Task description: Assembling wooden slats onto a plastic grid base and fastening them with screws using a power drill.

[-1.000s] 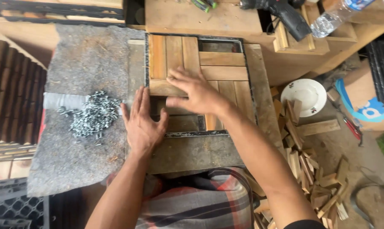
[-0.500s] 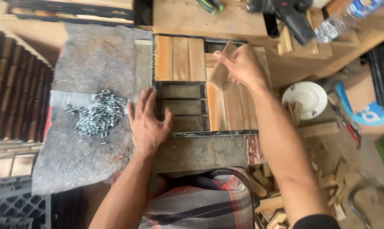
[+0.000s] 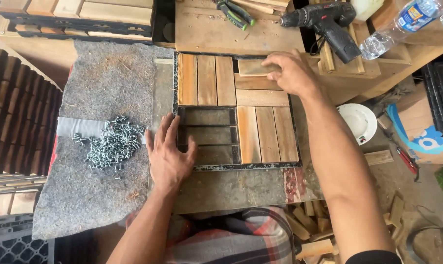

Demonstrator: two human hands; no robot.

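Observation:
A black square frame lies on the workbench, filled with short wooden slats in three of its four sections. The near-left section shows only empty black bars. My left hand rests flat, fingers spread, on the frame's near-left edge. My right hand reaches to the far-right section and presses a wooden slat into the top row there. A pile of small silver screws sits on the grey felt mat left of the frame.
A black cordless drill and green-handled pliers lie on the wooden board behind the frame. A plastic bottle is far right, a white lid right of the bench, wood offcuts below, finished slat tiles stacked left.
My right hand lifted off the near-left part of the frame, picked up a slat and carried it to the far-right section. My left hand stayed nearly still.

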